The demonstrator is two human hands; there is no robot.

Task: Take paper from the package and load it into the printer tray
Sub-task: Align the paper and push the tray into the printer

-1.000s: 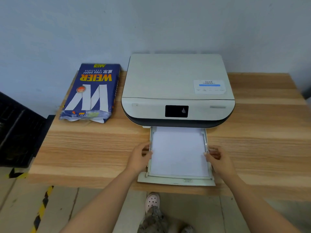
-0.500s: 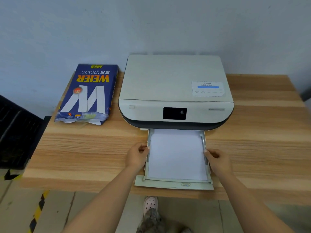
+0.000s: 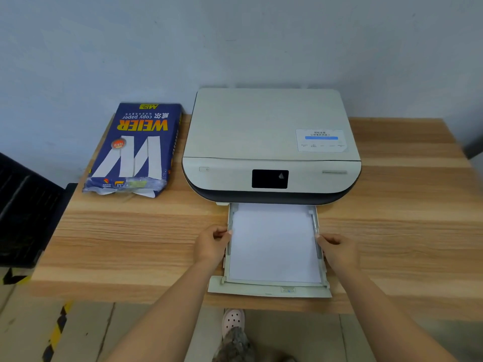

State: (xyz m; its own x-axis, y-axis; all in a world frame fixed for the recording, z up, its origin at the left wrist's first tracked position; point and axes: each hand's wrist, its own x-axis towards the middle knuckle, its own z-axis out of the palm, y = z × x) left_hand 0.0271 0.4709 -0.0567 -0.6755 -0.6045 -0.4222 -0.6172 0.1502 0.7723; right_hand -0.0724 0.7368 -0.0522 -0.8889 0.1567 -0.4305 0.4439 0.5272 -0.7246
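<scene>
At tray (image 3: 269, 290) side rails: left hand (image 3: 210, 246), right hand (image 3: 339, 250)

head cam, single view, looking forward and down from standing height.

i face the wall across the table (image 3: 392, 231); printer (image 3: 269, 142) centred at arm's reach, its tray (image 3: 269, 290) nearest me, my forearms entering from the bottom edge, floor under the near table edge. wide lens bows the edges.

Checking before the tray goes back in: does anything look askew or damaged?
Nothing stands out. The paper lies flat and square in the tray; only the package has a torn-open end.
</scene>
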